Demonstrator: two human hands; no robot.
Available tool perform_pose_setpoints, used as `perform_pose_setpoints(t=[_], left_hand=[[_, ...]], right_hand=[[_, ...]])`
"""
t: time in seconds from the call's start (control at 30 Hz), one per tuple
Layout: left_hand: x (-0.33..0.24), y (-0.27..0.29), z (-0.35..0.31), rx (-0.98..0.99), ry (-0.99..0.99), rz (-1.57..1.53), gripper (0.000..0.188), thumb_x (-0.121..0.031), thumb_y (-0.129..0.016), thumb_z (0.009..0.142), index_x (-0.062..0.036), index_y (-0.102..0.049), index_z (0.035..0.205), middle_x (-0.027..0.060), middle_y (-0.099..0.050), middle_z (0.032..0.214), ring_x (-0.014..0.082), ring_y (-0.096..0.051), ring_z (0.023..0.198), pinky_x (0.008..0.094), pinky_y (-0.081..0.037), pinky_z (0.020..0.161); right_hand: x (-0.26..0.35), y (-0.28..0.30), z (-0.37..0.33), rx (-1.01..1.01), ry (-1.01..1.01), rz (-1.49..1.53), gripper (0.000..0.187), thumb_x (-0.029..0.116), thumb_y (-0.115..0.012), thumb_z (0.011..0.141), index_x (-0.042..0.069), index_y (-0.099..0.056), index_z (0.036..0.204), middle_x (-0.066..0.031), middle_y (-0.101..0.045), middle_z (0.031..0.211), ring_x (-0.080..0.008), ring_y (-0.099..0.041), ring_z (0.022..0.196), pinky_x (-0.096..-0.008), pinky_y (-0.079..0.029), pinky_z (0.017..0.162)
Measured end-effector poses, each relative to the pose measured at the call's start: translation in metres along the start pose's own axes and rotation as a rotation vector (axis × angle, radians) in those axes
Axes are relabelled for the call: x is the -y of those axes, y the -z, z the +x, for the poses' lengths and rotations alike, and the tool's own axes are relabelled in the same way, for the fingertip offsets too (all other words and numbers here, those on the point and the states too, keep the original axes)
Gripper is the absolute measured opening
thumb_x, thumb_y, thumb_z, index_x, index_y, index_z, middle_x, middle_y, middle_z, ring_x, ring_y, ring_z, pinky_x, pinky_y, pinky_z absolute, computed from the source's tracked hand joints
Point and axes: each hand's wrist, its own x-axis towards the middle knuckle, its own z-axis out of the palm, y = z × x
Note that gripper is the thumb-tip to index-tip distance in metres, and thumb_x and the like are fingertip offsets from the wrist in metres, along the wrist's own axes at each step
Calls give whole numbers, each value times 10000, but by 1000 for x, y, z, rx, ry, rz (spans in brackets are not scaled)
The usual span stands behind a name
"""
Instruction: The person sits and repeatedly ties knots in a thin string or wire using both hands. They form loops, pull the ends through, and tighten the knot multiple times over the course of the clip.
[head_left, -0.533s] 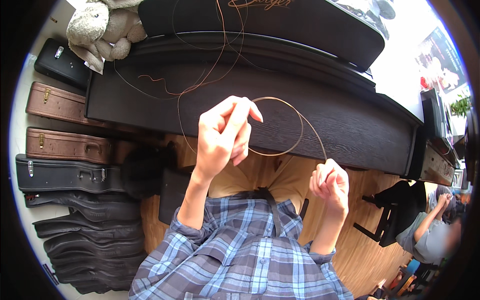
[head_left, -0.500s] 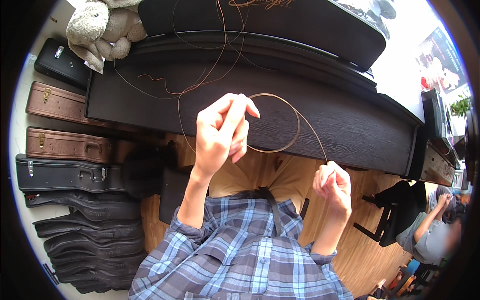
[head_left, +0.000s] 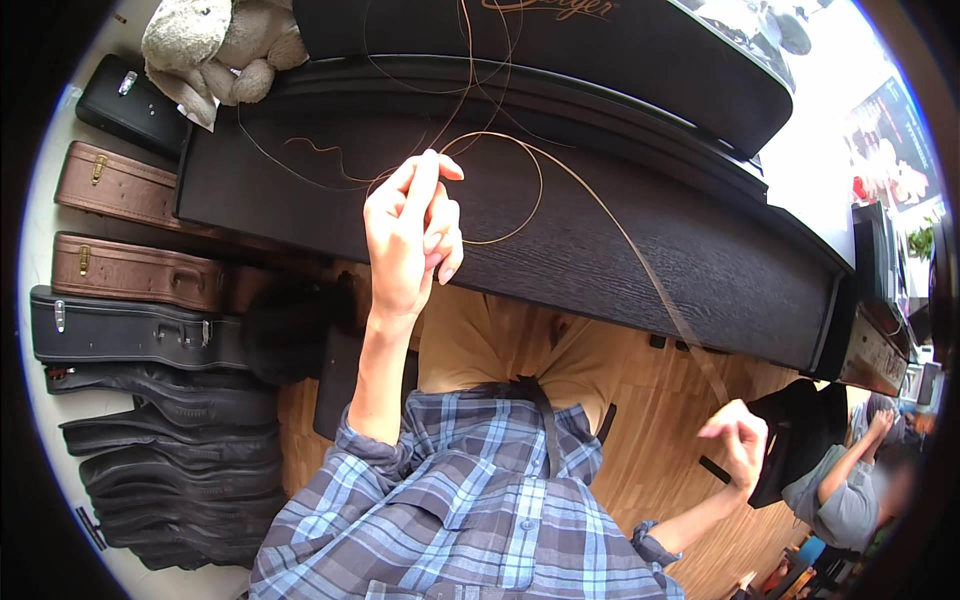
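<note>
Where it loops, the thin string (head_left: 542,182) looks golden.

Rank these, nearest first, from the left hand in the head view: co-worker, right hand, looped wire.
1. Looped wire: pinched in the left hand.
2. Right hand: lower right.
3. Co-worker: beyond it, near the right edge.

Black piano (head_left: 650,230); grey plush toy (head_left: 185,40) at its far-left corner; brown cases (head_left: 140,272), black cases (head_left: 120,328) left of it; green plant (head_left: 918,240), person in grey (head_left: 838,492) off its right end.
</note>
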Motion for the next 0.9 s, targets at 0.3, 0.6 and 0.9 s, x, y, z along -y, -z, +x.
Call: perform_pose_setpoints(t=[0.3,0.6,0.9], left_hand=[[33,-24,-11,20,150,212,294,-233,-522,1086,6,-644,966,-44,-447,527,6,-399,383,205,-356,343],[86,-56,-19,159,200,314,276,-217,-516,1087,8,-649,995,-36,-460,525,13,-392,385,216,-385,349],[76,-61,-15,181,199,160,278,-214,-483,1100,6,-615,992,-39,-428,507,21,-364,367,227,-378,340]], right_hand=[[31,-25,43,-124,393,536,359,368,-518,1080,58,-541,900,-53,-503,1040,-117,-303,714,-279,-281,619],[81,-128,169,-256,611,713,63,102,-579,1043,61,-577,994,-15,-501,999,-99,-445,837,-280,-382,736],[87,-141,193,-442,741,-373,40,67,-746,890,71,-739,929,-50,-625,932,-155,-585,825,-298,-470,694]])
